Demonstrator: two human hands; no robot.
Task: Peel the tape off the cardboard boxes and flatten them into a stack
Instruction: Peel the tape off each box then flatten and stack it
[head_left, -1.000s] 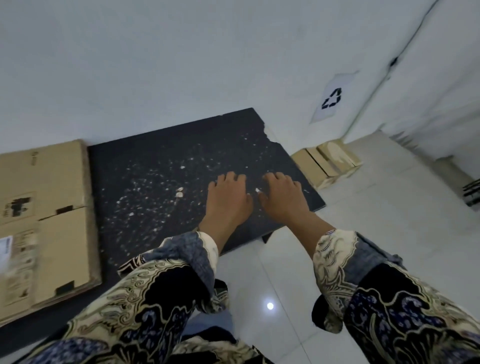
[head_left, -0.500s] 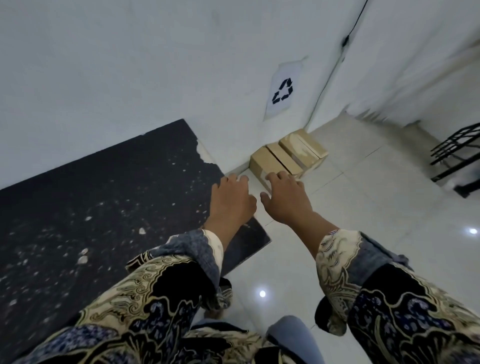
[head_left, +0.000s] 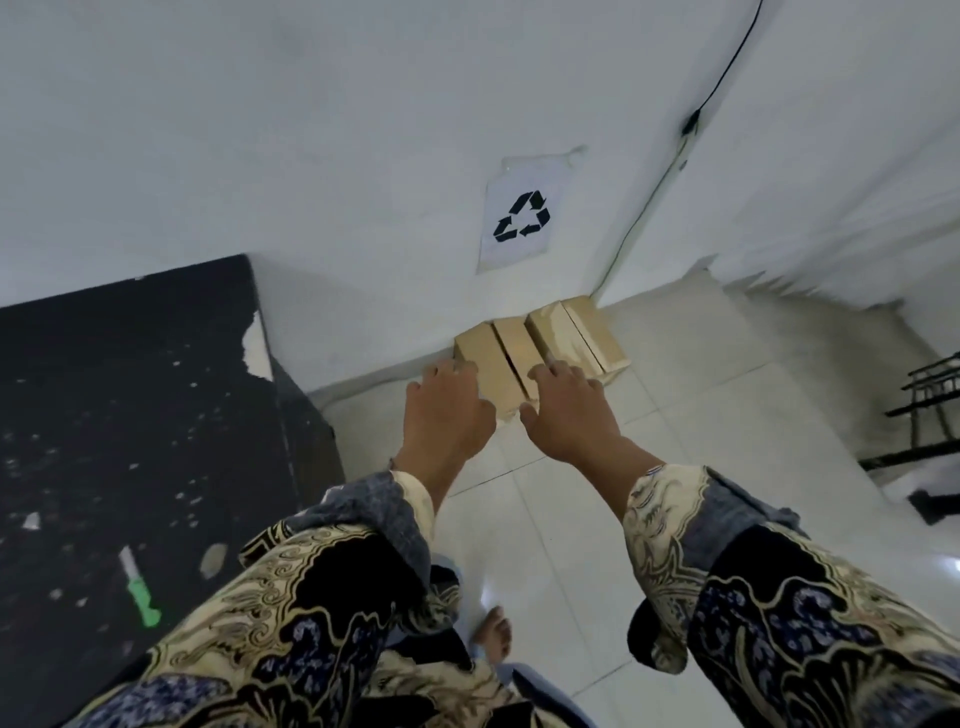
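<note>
Left hand (head_left: 448, 415): I see it stretched forward, palm down, fingers loosely extended, grasping nothing; its fingertips lie at the left edge of the nearer cardboard box (head_left: 496, 361). Whether they touch the box I cannot tell.

Right hand (head_left: 566, 410): likewise reaching out, palm down, fingers relaxed and slightly spread, its fingertips over the top of the same box; nothing gripped. Contact is uncertain from my view.

Sleeves (head_left: 322, 597): both forearms are in patterned cloth, cream and dark blue on black.

Cardboard boxes: two small brown boxes sit side by side on the white tiled floor (head_left: 597, 519), against the foot of the wall, the farther box (head_left: 576, 332) touching the nearer one and close to the room corner. Both are closed, so I cannot see their contents. I read no print on them.

Label: a white paper sheet (head_left: 519, 213) on the wall above the boxes bears a black recycling symbol; no words.

Black table (head_left: 130, 415): to my left, speckled with pale flecks, its far corner chipped. A green-handled tool (head_left: 139, 590) lies on it, blurred.

Black cable (head_left: 727, 67): runs down the wall near the corner.

Black metal rack (head_left: 924, 415): at the right edge.
</note>
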